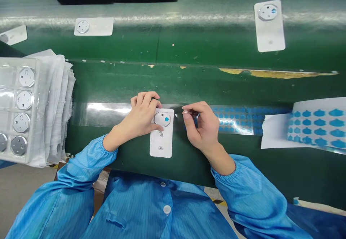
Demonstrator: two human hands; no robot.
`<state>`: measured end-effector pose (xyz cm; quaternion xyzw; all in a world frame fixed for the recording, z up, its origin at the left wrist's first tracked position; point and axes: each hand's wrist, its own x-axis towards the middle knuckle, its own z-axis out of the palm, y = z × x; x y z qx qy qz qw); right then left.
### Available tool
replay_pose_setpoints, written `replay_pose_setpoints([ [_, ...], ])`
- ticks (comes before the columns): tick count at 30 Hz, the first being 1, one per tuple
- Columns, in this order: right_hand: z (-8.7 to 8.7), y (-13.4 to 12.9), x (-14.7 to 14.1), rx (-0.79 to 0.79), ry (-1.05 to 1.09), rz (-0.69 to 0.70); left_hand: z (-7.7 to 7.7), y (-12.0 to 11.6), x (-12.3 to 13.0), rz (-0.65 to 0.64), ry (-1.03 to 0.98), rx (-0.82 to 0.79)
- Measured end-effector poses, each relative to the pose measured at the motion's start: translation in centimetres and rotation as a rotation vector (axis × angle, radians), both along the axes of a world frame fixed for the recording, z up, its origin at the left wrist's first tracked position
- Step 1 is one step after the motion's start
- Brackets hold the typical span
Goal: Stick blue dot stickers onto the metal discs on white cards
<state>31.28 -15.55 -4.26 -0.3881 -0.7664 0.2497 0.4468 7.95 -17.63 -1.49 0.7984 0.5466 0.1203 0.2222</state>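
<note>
Clear plastic tray (pixel 8 77): silver octagonal discs in its pockets, beside layered thin white sheets (pixel 58 102).
Left hand (pixel 142 113): thumb and forefinger closed about the silver octagonal disc (pixel 161 118) with a blue spot, on the upper part of a white rectangular card (pixel 166 140).
Right hand (pixel 204 125): narrow pinch on a slim, dark, shiny tool (pixel 192 113), partly hidden, near the card.
Clear film strip (pixel 234 118): rows of blue shapes, reaching white paper (pixel 273 132).

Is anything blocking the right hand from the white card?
Nothing visible blocks the right hand; a gap separates it from the white card. The left hand reaches over the card's left edge, outside that gap.
</note>
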Motion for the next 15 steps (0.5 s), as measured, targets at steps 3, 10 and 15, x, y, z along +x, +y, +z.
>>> replay_pose_setpoints([
  [3, 0.4, -0.4, -0.3, -0.041, 0.028, 0.002, 0.1, 0.0, -0.5, -0.022, -0.196, -0.096],
  [10, 1.8, -1.3, -0.6, -0.719, 0.288, 0.178, -0.2, -0.7, 0.8, 0.138, -0.93, -0.381],
  [15, 2.4, -1.2, -0.7, -0.965, 0.407, 0.151, -0.4, -1.0, 1.8, 0.206, -0.998, -0.396],
])
